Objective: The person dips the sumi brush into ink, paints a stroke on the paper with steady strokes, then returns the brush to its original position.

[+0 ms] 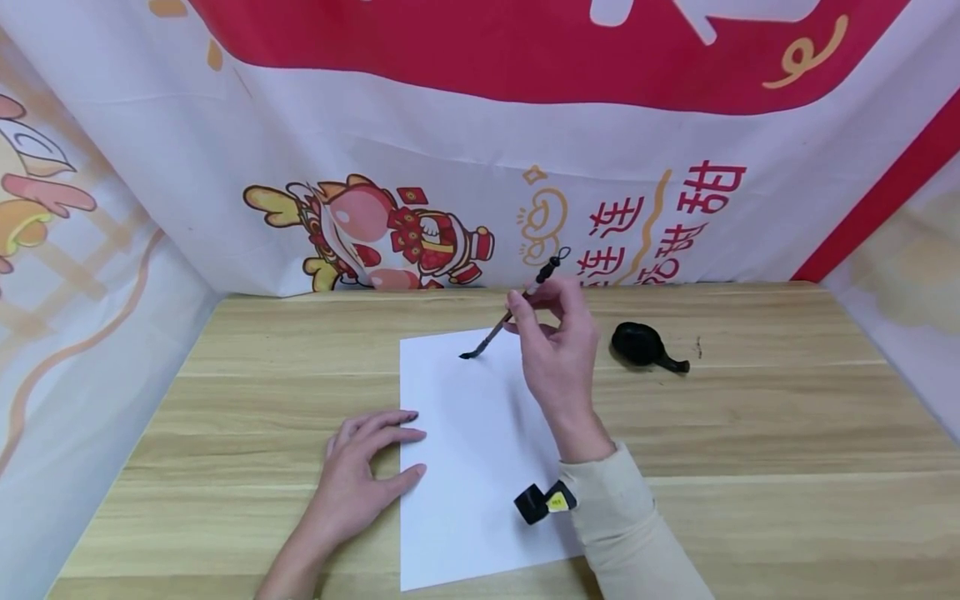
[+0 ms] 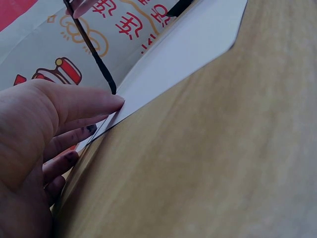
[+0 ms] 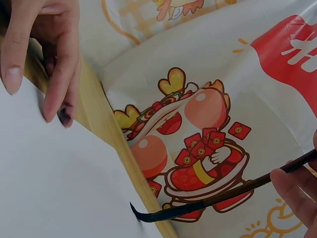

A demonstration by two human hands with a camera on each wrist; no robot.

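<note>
My right hand pinches a dark-handled ink brush between thumb and fingers, the brush slanting down to the left. Its black, inked tip bends sideways close over the upper part of a white sheet of paper. No marks show on the visible part of the sheet. At the paper's left edge rests my left hand, fingers spread and fingertips on the margin. Dark ink stains show on some of its fingertips.
A glossy black, spoon-shaped ink dish lies right of the paper, with small dark specks beside it. The wooden table ends at a printed cloth backdrop. A small black camera juts from the right wrist over the sheet.
</note>
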